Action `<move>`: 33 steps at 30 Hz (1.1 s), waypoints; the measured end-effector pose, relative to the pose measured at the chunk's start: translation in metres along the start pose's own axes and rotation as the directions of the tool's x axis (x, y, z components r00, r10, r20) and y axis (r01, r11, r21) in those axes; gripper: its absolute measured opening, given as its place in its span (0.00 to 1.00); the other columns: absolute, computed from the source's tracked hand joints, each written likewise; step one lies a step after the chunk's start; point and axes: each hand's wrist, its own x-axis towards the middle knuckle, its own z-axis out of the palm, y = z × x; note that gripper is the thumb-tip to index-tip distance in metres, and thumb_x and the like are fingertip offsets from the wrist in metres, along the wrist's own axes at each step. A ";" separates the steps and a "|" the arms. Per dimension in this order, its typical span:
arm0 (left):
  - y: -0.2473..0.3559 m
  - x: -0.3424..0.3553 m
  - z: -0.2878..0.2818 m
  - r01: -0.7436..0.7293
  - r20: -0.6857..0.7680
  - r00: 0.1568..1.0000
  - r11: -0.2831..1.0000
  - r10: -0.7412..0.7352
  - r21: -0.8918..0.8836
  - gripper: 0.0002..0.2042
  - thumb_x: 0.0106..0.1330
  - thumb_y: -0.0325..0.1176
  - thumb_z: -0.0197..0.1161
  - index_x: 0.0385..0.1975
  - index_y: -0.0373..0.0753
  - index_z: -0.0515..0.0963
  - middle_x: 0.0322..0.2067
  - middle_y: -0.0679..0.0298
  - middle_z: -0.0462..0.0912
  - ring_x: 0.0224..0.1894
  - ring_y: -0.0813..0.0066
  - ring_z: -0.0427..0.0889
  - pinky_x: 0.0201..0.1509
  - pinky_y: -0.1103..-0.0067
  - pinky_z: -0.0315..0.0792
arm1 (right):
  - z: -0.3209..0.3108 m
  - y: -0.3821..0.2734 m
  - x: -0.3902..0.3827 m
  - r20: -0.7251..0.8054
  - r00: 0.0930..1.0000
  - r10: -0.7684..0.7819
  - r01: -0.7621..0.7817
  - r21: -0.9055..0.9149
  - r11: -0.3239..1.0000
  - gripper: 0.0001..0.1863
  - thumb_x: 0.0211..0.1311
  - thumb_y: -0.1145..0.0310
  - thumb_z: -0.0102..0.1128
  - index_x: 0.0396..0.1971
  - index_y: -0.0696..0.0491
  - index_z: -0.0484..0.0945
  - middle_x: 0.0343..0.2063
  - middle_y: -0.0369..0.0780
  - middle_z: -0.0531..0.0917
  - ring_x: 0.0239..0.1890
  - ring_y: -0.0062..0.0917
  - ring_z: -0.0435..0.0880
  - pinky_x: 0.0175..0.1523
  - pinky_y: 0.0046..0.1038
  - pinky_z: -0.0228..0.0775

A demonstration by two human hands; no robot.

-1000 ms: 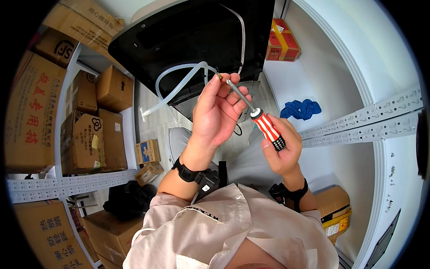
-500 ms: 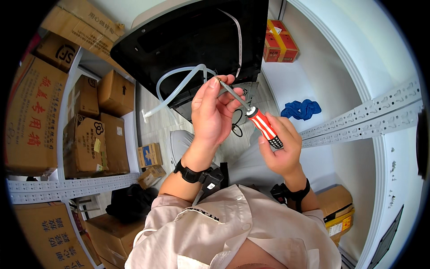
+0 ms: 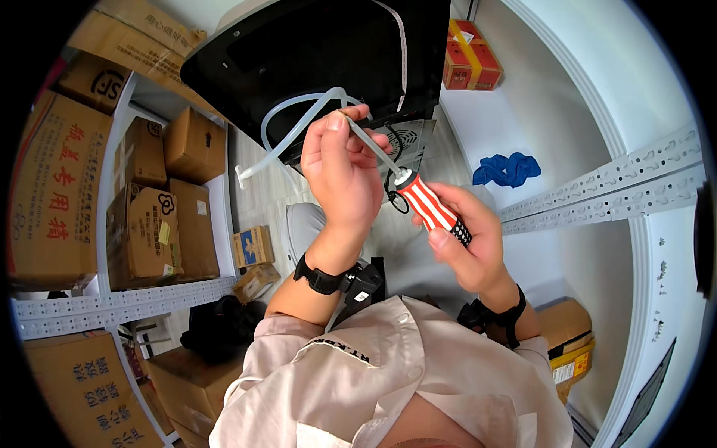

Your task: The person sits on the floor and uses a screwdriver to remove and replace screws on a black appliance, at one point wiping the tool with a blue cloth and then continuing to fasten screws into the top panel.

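My right hand (image 3: 470, 243) is closed around the handle of a screwdriver (image 3: 431, 203), which has red and white stripes and a black end with white stars. Its metal shaft points up and to the left. At the far end of the shaft, the thumb and fingers of my left hand (image 3: 340, 168) are pinched at the tip; any small piece there is too small to make out. Just beyond my left hand stands a black appliance panel (image 3: 314, 71). A translucent hose (image 3: 297, 131) with a white end loops out beside it, and a black cable (image 3: 396, 198) hangs behind the shaft.
Shelves with several cardboard boxes (image 3: 196, 145) line the left side. On the right, a white shelf carries a red box (image 3: 473, 63) with yellow tape and a crumpled blue cloth (image 3: 506, 170). A perforated metal upright (image 3: 597, 194) crosses the right side. Small boxes (image 3: 252, 246) sit on the floor.
Both hands and the screwdriver have shifted slightly up and to the left relative to the panel's lower edge. The grips look the same, and the view has tilted a little.
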 end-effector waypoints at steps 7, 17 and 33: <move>0.011 0.017 0.012 0.066 0.004 0.998 0.997 -0.066 0.044 0.13 0.76 0.37 0.54 0.46 0.33 0.76 0.44 0.55 0.82 0.32 0.73 0.85 0.36 0.77 0.82 | 0.010 0.004 0.018 -0.055 0.968 -0.246 0.219 -0.304 0.927 0.30 0.53 0.76 0.62 0.59 0.62 0.67 0.43 0.46 0.81 0.37 0.26 0.82 0.43 0.25 0.74; 0.075 0.012 0.008 -0.168 0.163 0.983 0.801 0.089 0.575 0.24 0.73 0.36 0.58 0.63 0.27 0.64 0.55 0.50 0.76 0.51 0.63 0.81 0.56 0.72 0.77 | 0.025 -0.006 0.047 -0.007 0.932 -0.362 0.316 -0.474 0.822 0.28 0.59 0.76 0.60 0.59 0.64 0.66 0.50 0.48 0.79 0.49 0.28 0.80 0.56 0.27 0.71; 0.073 0.085 -0.020 -0.331 0.333 0.943 -0.160 -0.013 0.930 0.34 0.64 0.45 0.68 0.66 0.33 0.67 0.66 0.45 0.66 0.41 0.60 0.84 0.46 0.72 0.79 | 0.048 -0.014 0.141 -0.035 0.848 -0.530 0.361 -0.692 0.625 0.22 0.53 0.80 0.63 0.50 0.60 0.76 0.39 0.46 0.80 0.39 0.40 0.81 0.43 0.33 0.73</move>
